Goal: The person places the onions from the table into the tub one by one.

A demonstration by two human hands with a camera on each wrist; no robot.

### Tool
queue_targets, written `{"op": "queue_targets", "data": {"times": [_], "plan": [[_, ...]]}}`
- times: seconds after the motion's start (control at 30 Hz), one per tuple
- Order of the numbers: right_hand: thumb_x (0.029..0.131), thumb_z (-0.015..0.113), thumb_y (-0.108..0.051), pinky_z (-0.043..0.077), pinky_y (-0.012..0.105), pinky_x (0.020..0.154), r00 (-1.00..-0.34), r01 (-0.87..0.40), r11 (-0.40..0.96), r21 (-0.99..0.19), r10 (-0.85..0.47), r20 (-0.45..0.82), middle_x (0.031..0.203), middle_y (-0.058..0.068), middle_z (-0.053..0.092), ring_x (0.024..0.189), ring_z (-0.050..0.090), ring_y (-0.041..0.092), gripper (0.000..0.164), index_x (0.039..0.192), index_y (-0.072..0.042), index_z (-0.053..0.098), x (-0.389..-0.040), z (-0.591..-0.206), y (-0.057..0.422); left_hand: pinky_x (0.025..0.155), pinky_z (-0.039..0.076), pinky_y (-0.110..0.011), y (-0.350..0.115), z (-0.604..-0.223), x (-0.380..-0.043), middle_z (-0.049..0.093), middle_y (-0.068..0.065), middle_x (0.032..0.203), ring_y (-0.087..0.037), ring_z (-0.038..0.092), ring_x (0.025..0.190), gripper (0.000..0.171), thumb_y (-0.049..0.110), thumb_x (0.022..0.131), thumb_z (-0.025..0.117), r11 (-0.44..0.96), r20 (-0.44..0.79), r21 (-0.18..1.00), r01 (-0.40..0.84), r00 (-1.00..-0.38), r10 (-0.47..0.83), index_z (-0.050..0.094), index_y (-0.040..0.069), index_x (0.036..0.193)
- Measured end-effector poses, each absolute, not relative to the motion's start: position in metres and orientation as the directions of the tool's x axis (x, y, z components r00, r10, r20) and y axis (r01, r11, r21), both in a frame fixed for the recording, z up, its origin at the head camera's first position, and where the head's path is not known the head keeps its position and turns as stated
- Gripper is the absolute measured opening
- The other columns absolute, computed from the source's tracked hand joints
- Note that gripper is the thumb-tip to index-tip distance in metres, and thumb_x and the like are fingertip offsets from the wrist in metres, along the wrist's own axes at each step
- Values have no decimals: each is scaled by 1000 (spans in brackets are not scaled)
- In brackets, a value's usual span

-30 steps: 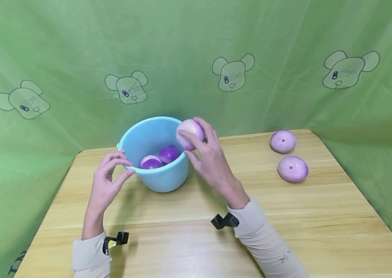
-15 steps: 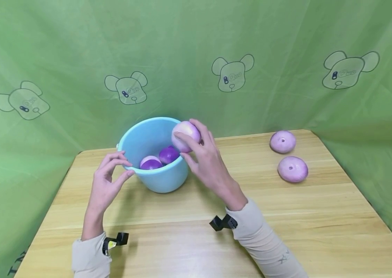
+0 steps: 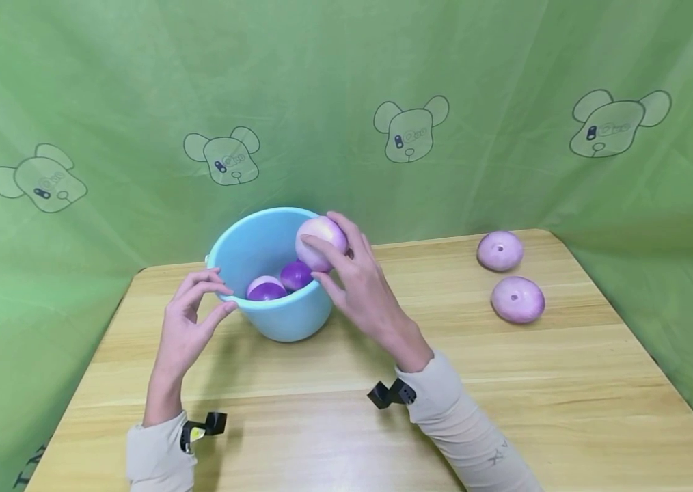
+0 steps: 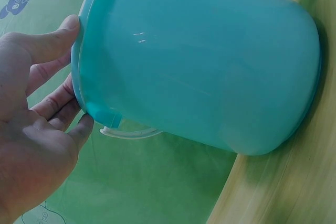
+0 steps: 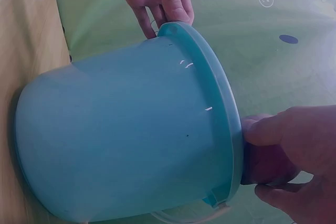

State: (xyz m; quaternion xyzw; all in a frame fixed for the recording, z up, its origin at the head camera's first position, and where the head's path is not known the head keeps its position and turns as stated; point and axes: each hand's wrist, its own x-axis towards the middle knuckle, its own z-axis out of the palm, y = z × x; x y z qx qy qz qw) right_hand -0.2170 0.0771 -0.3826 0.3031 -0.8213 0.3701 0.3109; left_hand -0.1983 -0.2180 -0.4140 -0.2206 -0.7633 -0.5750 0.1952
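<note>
A light blue bucket (image 3: 288,320) stands upright on the table. My left hand (image 3: 183,331) holds its rim at the near left, thumb outside, as the left wrist view also shows. In my right hand (image 3: 366,290) is a round, pale purple-and-white onion (image 3: 322,229), gripped between thumb and fingers over the bucket's right rim. Inside the bucket lie a half-white, half-purple onion (image 3: 267,290) and a dark purple onion (image 3: 294,275). The right wrist view shows the held onion (image 5: 268,162) right at the rim, its far side hidden.
Two more pale purple onions, one farther back (image 3: 500,251) and one nearer (image 3: 518,299), sit on the right of the wooden table (image 3: 322,437). A green curtain (image 3: 322,82) with bear-head drawings hangs behind. The bucket's white handle (image 4: 134,133) hangs at its side.
My right hand has carried the onion a little left and down, farther over the bucket's opening. The left hand stays on the rim, and the bucket has hardly moved.
</note>
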Motion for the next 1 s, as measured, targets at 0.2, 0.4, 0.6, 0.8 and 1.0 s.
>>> {"op": "queue_targets", "data": {"times": [0.2,0.4,0.6,0.8,1.0], "plan": [[89,81,-10,40,41,118,-627,-738,520,-430,-295,721,161,16,31,148,34,32,53,139,-16,64,-219,-383,74,124,33,-35,-218,-413,-198,57,-21,117,-31,46,137,16,-13,86,75,240,552,791,562,-826,113,71,-4,99],[90,81,-14,41,39,117,-634,-738,511,-441,-298,714,161,15,32,147,36,32,54,141,-17,62,-220,-384,74,124,32,-35,-218,-411,-197,57,-20,118,-29,46,137,17,-14,85,75,243,552,791,561,-827,112,72,-4,99],[90,81,-18,42,43,117,-635,-752,472,-460,-331,698,160,16,34,146,39,34,56,142,-17,61,-221,-386,72,124,32,-35,-218,-412,-198,56,-22,118,-30,46,137,18,-15,85,75,239,558,787,568,-822,117,72,-5,100],[92,80,-21,44,44,115,-645,-746,477,-465,-342,683,161,14,33,145,40,33,56,144,-19,59,-221,-386,70,124,33,-35,-219,-413,-199,57,-21,117,-29,47,137,17,-15,85,74,238,563,784,574,-818,118,71,-5,99],[94,77,-26,48,46,111,-663,-731,495,-469,-356,659,162,11,33,144,43,33,57,146,-21,57,-222,-387,68,123,34,-35,-219,-414,-199,56,-24,118,-30,46,136,20,-18,83,74,232,566,784,576,-816,115,71,-7,100]]}}
